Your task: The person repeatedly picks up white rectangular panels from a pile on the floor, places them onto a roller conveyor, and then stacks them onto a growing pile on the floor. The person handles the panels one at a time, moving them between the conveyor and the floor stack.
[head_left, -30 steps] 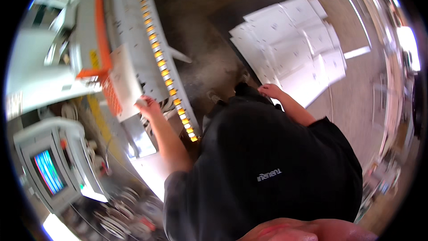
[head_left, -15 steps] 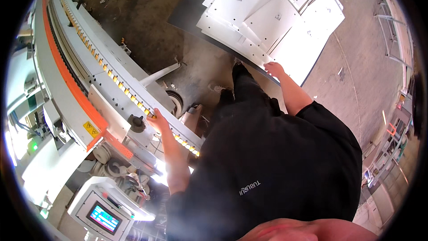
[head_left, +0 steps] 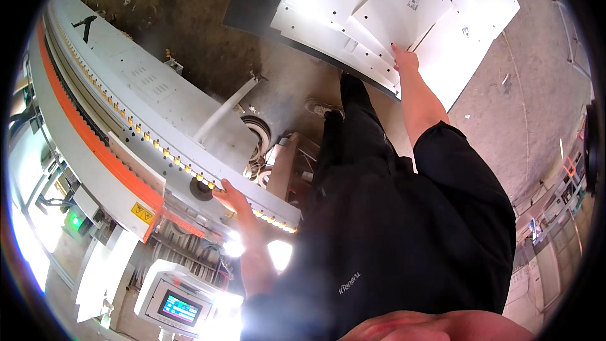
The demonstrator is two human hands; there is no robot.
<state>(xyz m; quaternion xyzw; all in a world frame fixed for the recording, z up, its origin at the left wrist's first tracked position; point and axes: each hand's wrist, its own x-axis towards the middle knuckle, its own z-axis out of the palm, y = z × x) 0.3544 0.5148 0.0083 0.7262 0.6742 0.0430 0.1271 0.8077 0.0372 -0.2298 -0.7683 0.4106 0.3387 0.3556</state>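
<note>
My left hand (head_left: 232, 198) rests on the edge of a long grey machine's rail, beside a row of small yellow rollers (head_left: 165, 152). Its fingers look stretched out, touching the rail without wrapping round it. Reaching forward, my right hand (head_left: 406, 62) has its fingers apart over the near side of a stack of white panels. The fingertips touch, or nearly touch, the lower corner of a drilled white panel (head_left: 394, 16) with a printed label. Other drilled white panels (head_left: 315, 6) lie overlapped beneath and around it, on a dark sheet (head_left: 252, 6).
An orange strip (head_left: 95, 145) runs along the machine at left. A control panel with a lit screen (head_left: 180, 307) stands at lower left. A pale post (head_left: 224, 110) sticks out near coiled bands (head_left: 257, 136). Shelving (head_left: 555, 202) lines the far right.
My right hand has moved forward, from the stack's near edge onto the panels. My left hand stays at the roller rail. The whole view has shifted.
</note>
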